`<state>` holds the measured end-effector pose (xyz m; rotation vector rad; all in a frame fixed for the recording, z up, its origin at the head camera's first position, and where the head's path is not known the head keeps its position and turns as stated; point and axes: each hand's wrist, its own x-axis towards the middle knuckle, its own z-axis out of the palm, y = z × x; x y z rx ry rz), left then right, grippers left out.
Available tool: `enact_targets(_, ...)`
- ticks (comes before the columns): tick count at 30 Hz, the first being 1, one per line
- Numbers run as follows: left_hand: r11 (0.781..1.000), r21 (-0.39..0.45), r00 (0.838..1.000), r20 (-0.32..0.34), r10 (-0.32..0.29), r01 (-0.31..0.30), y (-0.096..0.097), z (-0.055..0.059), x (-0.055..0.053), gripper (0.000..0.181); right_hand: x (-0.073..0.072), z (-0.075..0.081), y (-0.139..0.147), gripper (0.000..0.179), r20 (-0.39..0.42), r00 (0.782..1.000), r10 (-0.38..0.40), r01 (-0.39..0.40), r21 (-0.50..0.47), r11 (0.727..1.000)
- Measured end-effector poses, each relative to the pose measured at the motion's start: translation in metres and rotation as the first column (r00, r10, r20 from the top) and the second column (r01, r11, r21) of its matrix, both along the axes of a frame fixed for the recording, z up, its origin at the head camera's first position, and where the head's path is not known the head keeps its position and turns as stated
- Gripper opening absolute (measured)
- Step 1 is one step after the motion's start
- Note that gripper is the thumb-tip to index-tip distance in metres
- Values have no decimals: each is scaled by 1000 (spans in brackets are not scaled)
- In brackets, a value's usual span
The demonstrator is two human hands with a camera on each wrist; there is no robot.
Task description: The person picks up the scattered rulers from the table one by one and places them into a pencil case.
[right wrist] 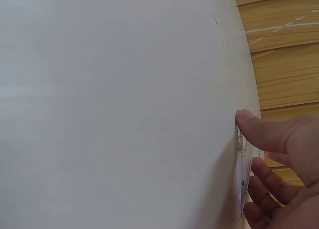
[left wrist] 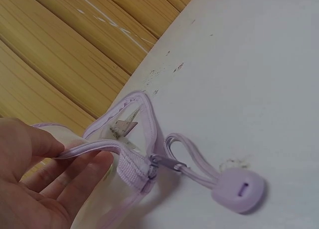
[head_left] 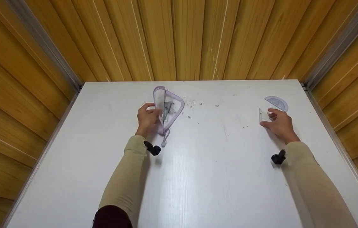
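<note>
With thumb and fingers my left hand pinches the edge of a clear zip pouch with lilac trim. In the left wrist view the pouch's mouth gapes, and a zip pull with a lilac tag hangs from its end. Small dark-marked pieces show inside the pouch. At the right side of the table, my right hand holds a clear set square by its edges, thumb on one corner. Just beyond that hand lies a clear bluish protractor.
A white table spans the view, with small dark scuffs near its far middle. Yellow wood-look panels rise behind it and on both sides. A small black device sits at the left wrist, another at the right.
</note>
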<state>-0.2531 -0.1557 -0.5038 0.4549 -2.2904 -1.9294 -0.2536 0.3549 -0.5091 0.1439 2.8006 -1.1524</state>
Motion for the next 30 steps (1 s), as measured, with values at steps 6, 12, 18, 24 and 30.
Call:
enact_targets(6,1000,6,1000,3,-5,5,0,0,1,33,-4,2,1,73,-13,1000,27,-26,27,999)
enact_targets(12,1000,2,1000,5,-7,7,0,-1,1,31,-6,1,5,63,-61,998,36,-33,47,998)
enact_targets(18,1000,10,1000,9,-5,5,-1,-2,1,32,-6,0,7,57,-82,997,8,-6,25,1000)
enact_targets(24,1000,19,1000,-1,-4,4,-1,-1,1,36,-5,0,8,51,-133,990,-37,35,-17,999)
enact_targets(30,1000,13,1000,6,-7,7,-1,-2,2,35,-5,1,8,47,-132,988,-80,72,-66,995)
